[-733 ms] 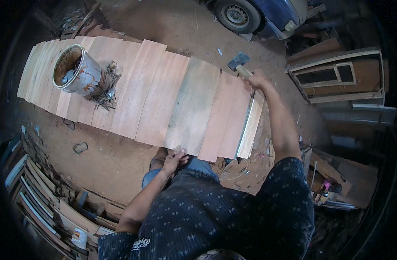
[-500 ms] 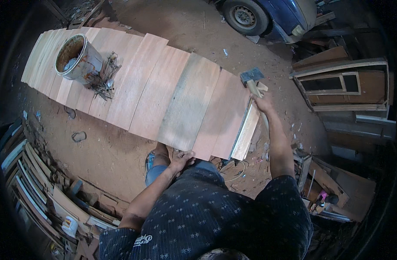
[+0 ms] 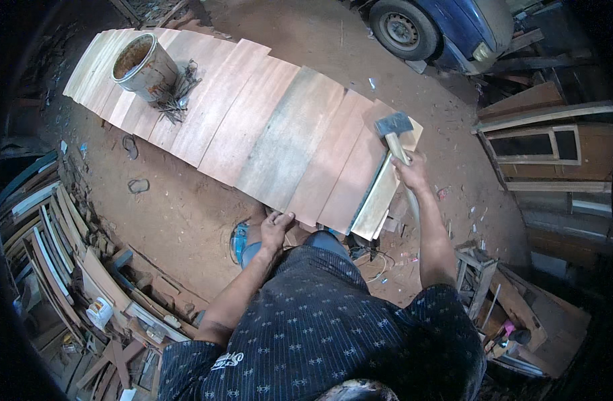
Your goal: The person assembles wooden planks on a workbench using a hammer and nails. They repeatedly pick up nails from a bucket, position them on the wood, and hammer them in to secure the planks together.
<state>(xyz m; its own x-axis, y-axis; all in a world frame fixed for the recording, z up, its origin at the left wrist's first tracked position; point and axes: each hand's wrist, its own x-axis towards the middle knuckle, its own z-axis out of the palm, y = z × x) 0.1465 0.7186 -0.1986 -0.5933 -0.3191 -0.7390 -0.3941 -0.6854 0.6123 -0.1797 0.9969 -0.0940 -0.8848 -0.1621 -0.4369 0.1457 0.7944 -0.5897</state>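
Note:
In my right hand (image 3: 413, 174) is a hammer (image 3: 393, 125), gripped by its pale wooden handle. Its dark, blocky head is over the right end of a long row of thin, pinkish wooden boards (image 3: 253, 120) laid side by side. At the near edge of the row, my left hand (image 3: 276, 229) has its fingers curled against the end of a board, seemingly pinching it. Toward the far left, a stained white bucket (image 3: 152, 77) is on the boards. Beside the bucket lies a pile of nails (image 3: 179, 97).
Wood offcuts (image 3: 59, 234) are heaped at the left, with a white container (image 3: 100, 312). A blue vehicle's wheel (image 3: 403, 30) is at the far right. Wooden frames (image 3: 554, 144) lean on the right. A blue power tool (image 3: 239, 240) and sandals (image 3: 138, 186) lie on the dirt floor.
The hammer's head now shows more fully over the right end of the boards, still in my right hand. My left hand stays at the near edge. The whole view has shifted.

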